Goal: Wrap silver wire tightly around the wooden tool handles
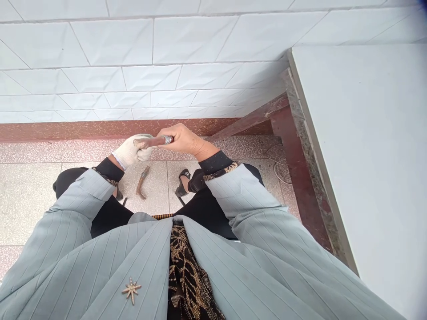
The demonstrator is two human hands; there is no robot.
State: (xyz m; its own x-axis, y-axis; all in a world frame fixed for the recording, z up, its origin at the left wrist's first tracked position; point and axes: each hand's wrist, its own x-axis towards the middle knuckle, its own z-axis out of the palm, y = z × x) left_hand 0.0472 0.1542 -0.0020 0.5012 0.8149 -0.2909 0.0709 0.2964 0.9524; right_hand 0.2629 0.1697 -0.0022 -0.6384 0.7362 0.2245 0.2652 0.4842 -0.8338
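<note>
A brown, wooden-looking stick [151, 142] is held up in front of my body, a silvery band wrapped round it near its right end. My left hand [129, 151], in a white knitted glove, is closed at the stick's left part; some of its fingers are hidden behind the stick. Bare and closed, my right hand [183, 138] grips it by the banded end, with its fingertips partly out of sight. On the floor between my feet lies a curved brown piece [142, 183] with a greyish upper end, apart from both hands.
A white-tiled wall [150, 80] with a reddish-brown skirting rises ahead. To the right stands a white-topped table [373, 155] on a dark red frame [293, 160]. A thin cable [278, 171] loops on the speckled floor [30, 195] beside it.
</note>
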